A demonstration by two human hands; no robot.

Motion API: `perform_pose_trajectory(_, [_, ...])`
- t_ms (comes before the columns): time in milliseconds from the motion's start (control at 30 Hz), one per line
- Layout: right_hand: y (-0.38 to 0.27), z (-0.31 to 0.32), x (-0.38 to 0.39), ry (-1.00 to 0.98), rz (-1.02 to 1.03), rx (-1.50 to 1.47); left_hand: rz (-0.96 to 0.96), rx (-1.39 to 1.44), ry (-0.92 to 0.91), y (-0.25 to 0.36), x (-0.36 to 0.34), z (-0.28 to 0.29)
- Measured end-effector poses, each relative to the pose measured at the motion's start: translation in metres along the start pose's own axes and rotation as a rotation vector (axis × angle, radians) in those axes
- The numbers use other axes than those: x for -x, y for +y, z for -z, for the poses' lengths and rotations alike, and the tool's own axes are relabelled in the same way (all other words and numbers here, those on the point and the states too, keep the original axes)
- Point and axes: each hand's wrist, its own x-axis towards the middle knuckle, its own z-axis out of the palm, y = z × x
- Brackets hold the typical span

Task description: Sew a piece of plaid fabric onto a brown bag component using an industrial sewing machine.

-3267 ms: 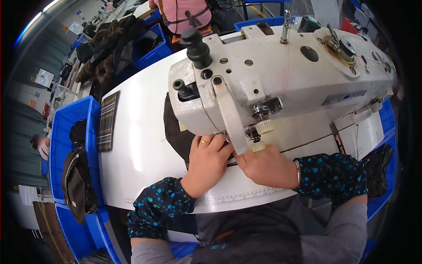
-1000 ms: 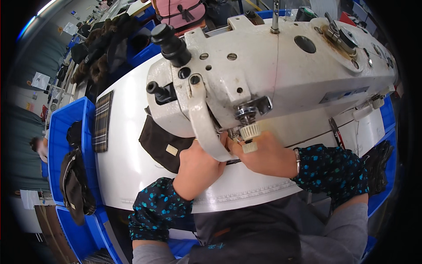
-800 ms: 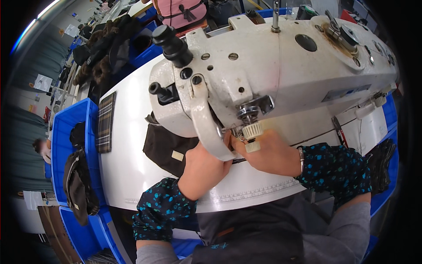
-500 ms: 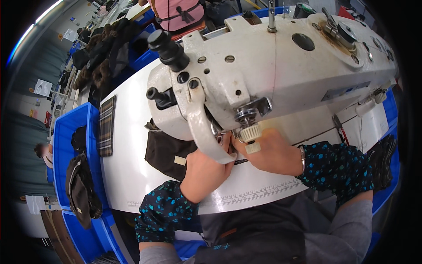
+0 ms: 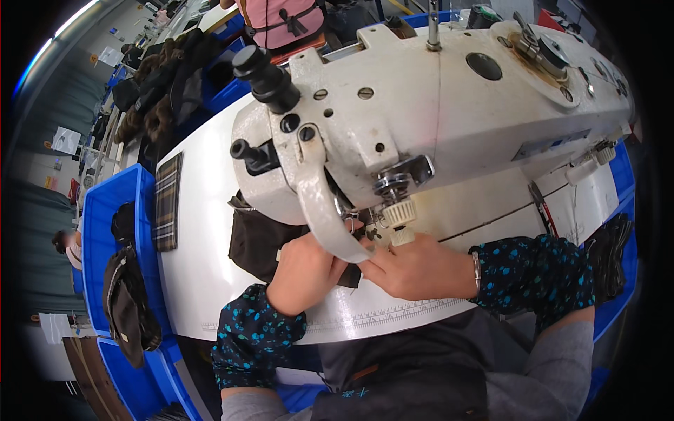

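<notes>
A white sewing machine stands over the worktable, its curved white lever partly covering my fingertips. Under its head lies a dark brown cloth piece with a zipper along its upper edge. My left hand is closed on the near side of this cloth, its fingertips close to the presser foot. Beside it, right of the lever, my right hand has its fingers bent and pressed together by the cloth's right end. What the right fingertips hold is hidden.
A folded plaid cloth lies at the table's left edge. Next to it a blue bin has a dark pouch hanging over its side. Red-handled snippers lie right of the machine. A printed ruler runs along the near edge.
My right hand has shifted down, away from the needle area. My left hand has moved slightly left and down, covering the cloth's pale label more.
</notes>
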Motion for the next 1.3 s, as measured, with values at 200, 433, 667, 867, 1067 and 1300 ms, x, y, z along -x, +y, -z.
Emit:
perform_pose_trajectory(200, [-0.001,-0.006,-0.003,-0.077,0.067,-0.035,0.003,-0.110,-0.116,0.015,0.000,0.011])
perform_pose_trajectory(433, [-0.003,-0.008,-0.006,0.054,0.119,-0.126,-0.031,-0.196,-0.045,0.012,0.002,0.001])
perform_pose_trajectory(667, [-0.007,-0.001,0.000,-0.043,0.128,-0.100,-0.026,-0.176,-0.010,0.019,0.001,-0.008])
perform_pose_trajectory(867, [-0.006,-0.003,0.005,-0.057,0.123,-0.087,-0.048,-0.213,0.010,0.017,0.001,-0.014])
perform_pose_trajectory(1067, [-0.007,0.002,0.001,-0.036,0.080,-0.036,0.047,-0.367,-0.051,0.034,0.009,-0.004])
perform_pose_trajectory(1300, [-0.008,-0.001,0.000,-0.044,0.097,-0.066,-0.043,-0.512,0.135,0.028,0.012,-0.013])
